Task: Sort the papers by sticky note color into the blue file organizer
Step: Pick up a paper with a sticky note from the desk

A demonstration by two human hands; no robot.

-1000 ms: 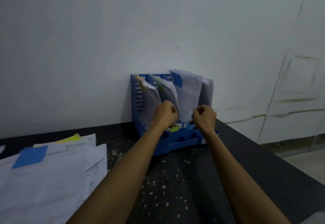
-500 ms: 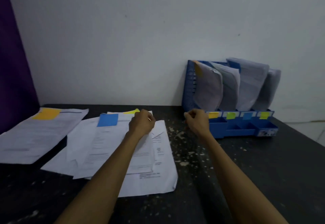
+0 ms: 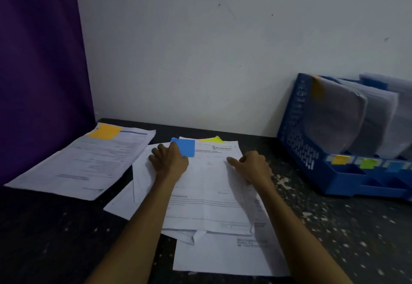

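Note:
A white paper with a blue sticky note (image 3: pixel 184 147) lies on top of a loose pile at the table's middle. My left hand (image 3: pixel 170 161) rests on its upper left part, fingers spread, just beside the note. My right hand (image 3: pixel 252 167) curls over the paper's right edge and pinches it; that edge is slightly raised. Under this sheet a paper with a yellow note (image 3: pixel 213 139) peeks out. A separate stack with an orange note (image 3: pixel 104 131) lies to the left. The blue file organizer (image 3: pixel 298 127) stands at the right against the wall, with papers in its slots and orange, green and blue labels on its front.
The dark table top (image 3: pixel 334 228) is speckled with pale flecks. A purple curtain (image 3: pixel 40 71) hangs at the left beside the white wall (image 3: pixel 200 49). More white sheets (image 3: pixel 223 257) lie under the pile toward me.
My view has swung left from the organizer to the paper pile. Both hands left the organizer and came onto the blue-note paper, the left one opening flat on it.

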